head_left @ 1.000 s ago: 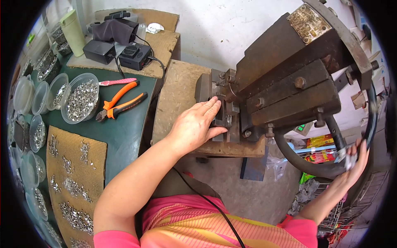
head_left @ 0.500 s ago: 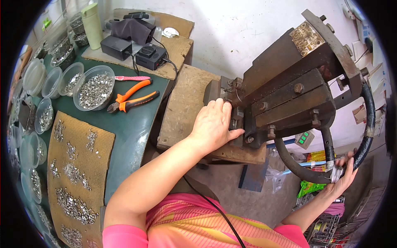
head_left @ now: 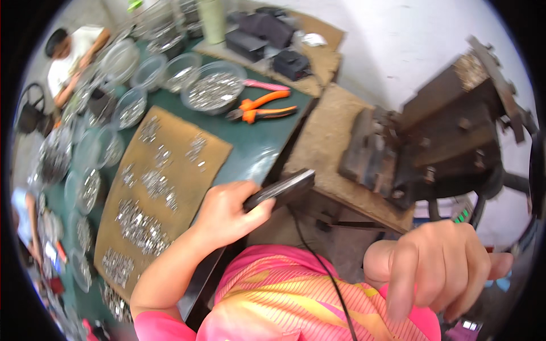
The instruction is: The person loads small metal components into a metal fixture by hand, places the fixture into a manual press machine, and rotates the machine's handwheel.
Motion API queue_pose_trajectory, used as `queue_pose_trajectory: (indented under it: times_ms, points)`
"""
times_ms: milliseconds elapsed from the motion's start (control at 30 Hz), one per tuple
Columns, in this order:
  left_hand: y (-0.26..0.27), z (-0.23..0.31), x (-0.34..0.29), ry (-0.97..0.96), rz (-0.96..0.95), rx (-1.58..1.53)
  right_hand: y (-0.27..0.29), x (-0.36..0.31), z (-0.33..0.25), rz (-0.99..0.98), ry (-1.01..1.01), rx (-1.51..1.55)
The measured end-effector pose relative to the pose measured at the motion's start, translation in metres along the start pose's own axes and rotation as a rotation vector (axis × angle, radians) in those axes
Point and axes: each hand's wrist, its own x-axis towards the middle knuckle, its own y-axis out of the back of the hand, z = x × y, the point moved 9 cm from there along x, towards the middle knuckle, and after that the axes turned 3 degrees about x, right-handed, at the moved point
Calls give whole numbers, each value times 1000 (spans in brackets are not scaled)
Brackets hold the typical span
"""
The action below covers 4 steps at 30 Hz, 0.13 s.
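Note:
My left hand (head_left: 230, 213) grips a dark, flat metal block (head_left: 284, 190) with a lighter worn edge, held up over the gap between the green table and the press stand. Its fingers wrap the block's near end. My right hand (head_left: 441, 267) is raised close at the lower right, blurred, its fingers loosely bent and apart with nothing visible in them. The hand press (head_left: 455, 136), a heavy dark iron machine, stands beyond my right hand on the wooden stand (head_left: 324, 136). Its die area (head_left: 372, 150) is free of my hands.
On the green table (head_left: 256, 162), a brown mat (head_left: 187, 165) carries several piles of small metal parts. Clear tubs (head_left: 213, 91) of parts and orange-handled pliers (head_left: 261, 108) lie behind. A black cable (head_left: 318, 258) crosses my front. Another person (head_left: 74, 62) sits at the far left.
My left hand has left the press and come back left with the metal block in it. My right hand has let go of the press wheel and risen. The view has swung left.

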Motion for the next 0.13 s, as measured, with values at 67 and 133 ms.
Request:
queue_pose_trajectory:
  times_ms: [67,133]
  points:
    - [41,-29,-66,173,57,39,-2,12,25,-190,-6,235]
    - [81,-54,-144,423,119,15,6,24,58,-279,-65,442]
